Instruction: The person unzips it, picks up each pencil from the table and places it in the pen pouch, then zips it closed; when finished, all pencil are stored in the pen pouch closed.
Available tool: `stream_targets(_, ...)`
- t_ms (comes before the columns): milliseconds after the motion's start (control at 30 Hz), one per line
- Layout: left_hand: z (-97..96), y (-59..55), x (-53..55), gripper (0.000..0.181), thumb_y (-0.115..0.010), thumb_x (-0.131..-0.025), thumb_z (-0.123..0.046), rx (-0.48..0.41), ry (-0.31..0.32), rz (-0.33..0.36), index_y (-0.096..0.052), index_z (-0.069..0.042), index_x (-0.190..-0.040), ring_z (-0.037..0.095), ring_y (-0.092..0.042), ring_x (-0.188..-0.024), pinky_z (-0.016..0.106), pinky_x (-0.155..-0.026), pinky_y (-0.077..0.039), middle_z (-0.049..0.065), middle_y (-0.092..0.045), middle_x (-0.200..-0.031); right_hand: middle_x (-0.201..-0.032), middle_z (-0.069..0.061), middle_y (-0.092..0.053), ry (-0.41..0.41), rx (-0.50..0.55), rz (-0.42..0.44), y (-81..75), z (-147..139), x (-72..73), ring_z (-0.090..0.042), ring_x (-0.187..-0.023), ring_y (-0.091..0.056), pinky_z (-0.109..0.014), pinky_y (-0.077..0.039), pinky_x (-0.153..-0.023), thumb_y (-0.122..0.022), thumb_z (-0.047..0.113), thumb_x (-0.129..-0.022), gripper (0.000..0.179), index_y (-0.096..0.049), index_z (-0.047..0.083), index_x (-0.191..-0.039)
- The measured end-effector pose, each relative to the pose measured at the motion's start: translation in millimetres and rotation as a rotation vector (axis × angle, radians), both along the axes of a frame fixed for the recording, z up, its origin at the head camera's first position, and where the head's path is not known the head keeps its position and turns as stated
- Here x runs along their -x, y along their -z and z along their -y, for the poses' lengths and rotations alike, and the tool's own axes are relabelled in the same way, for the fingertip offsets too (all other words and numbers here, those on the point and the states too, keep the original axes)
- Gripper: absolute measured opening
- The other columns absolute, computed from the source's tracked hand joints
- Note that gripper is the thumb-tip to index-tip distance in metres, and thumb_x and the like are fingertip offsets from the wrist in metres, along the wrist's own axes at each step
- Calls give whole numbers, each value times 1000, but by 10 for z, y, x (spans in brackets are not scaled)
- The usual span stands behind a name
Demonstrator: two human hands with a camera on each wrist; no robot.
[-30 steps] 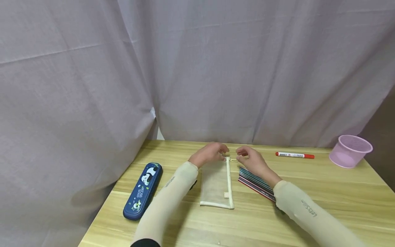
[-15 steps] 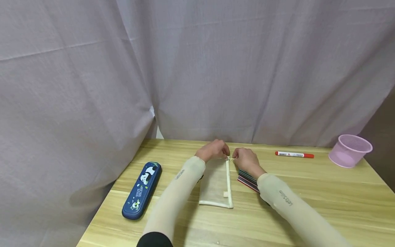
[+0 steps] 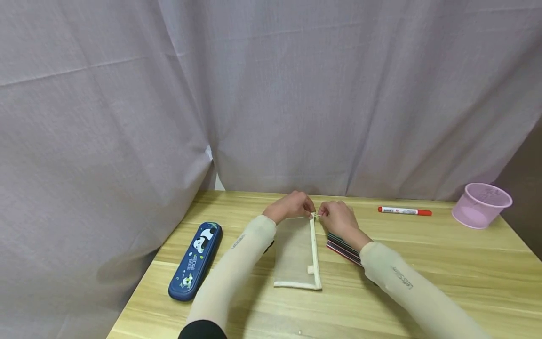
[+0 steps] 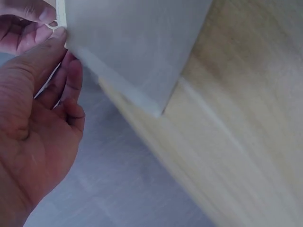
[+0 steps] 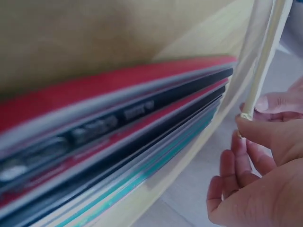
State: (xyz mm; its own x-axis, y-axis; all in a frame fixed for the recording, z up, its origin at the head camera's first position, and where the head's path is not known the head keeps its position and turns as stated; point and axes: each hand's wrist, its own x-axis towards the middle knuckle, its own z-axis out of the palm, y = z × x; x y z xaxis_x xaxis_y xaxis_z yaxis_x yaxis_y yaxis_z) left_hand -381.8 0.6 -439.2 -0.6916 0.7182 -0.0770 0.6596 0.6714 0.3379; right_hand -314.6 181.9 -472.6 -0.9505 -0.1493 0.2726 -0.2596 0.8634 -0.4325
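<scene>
One translucent pouch [image 3: 292, 254] lies on the table [image 3: 474, 268], its long trimmed edge [image 3: 314, 254] running from the far right corner back toward the person. The left hand [image 3: 291, 207] pinches that corner; just right of it, the right hand [image 3: 340, 220] has a closed grip on a small yellowish loop [image 5: 245, 116]. Pencils [image 3: 341, 248] lie right of the pouch, their near ends hidden by the right sleeve [image 3: 415, 288]. The loop is mostly covered; whether it is a zip pull I cannot tell.

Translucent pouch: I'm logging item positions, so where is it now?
In the head view, the pouch is between the blue case on its left and pencils on its right; the left hand pinches its far corner.
</scene>
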Motion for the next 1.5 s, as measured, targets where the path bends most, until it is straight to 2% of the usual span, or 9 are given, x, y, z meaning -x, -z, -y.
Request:
stream_targets(267, 116, -235, -206, 13, -79, -96, -19, -71, 49, 36, -79, -12, -107, 6, -68, -90, 15, -80, -55, -2, -79, -102, -91, -4, -74, -77, 85, -147, -90, -31, -294, -25, -91, -65, -48, -51, -82, -78, 7, -89, 8, -75, 13, -90)
stream_targets(433, 208, -393, -436, 10, -79, -96, -19, -130, 58, 59, -77, -13, -104, 4, -71, -91, 13, -81, -58, -3, -79, -101, -91, -2, -73, -120, 127, -232, -183, -28, -549, -23, -94, -66, -47, -53, -85, -81, 6, -89, 11, -75, 14, -91)
stream_targets(600, 268, -518, -716, 7, -79, -97, -20, -166, 83, 32, -77, -15, -101, 0, -71, -87, 12, -79, -57, -5, -79, -96, -92, 3, -74, -160, 161, -330, -262, -47, -789, -22, -97, -66, -47, -50, -87, -85, 3, -84, 18, -76, 17, -91)
stream_targets(767, 363, -651, -974, 5, -78, -97, -20, -184, 72, 24, -76, -16, -100, -4, -69, -85, 12, -77, -56, -8, -78, -94, -92, 8, -74, -241, 153, -434, -344, -43, -976, -18, -95, -64, -36, -42, -86, -88, 1, -80, 25, -76, 20, -91)
stream_targets(867, 421, -733, -1067, 5, -78, -97, -20, -199, 69, 39, -77, -17, -100, -4, -69, -85, 12, -77, -57, -9, -78, -94, -91, 10, -74, -289, 155, -480, -402, -34, -1066, -16, -94, -63, -33, -40, -86, -88, 1, -79, 26, -77, 20, -93)
stream_targets(1033, 466, -829, -1123, 5, -78, -98, -21, -210, 78, 58, -77, -17, -100, -4, -69, -84, 14, -76, -57, -10, -78, -92, -91, 11, -76, -325, 143, -527, -459, -32, -1173, -13, -93, -64, -32, -42, -90, -88, 1, -78, 27, -79, 20, -95)
stream_targets(1167, 465, -848, -1119, 5, -76, -98, -21, -198, 101, 49, -76, -16, -101, -4, -68, -84, 14, -77, -56, -9, -78, -93, -92, 11, -76, -336, 115, -551, -434, -37, -1227, -12, -92, -64, -32, -44, -88, -88, 1, -77, 29, -79, 20, -97)
stream_targets(1367, 485, -827, -1053, 6, -74, -100, -17, -188, 105, 57, -73, -12, -103, 4, -69, -89, 18, -79, -56, -2, -78, -98, -93, 13, -74, -334, 99, -524, -309, -23, -1349, -9, -91, -64, -29, -45, -85, -88, 0, -76, 34, -78, 24, -99)
stream_targets(1500, 559, -856, -975, 6, -73, -100, -15, -199, 108, 21, -72, -11, -104, 8, -71, -89, 20, -79, -57, 1, -78, -99, -96, 15, -73, -354, 82, -497, -248, 10, -1421, -7, -93, -65, -26, -47, -85, -88, 2, -77, 35, -77, 25, -100)
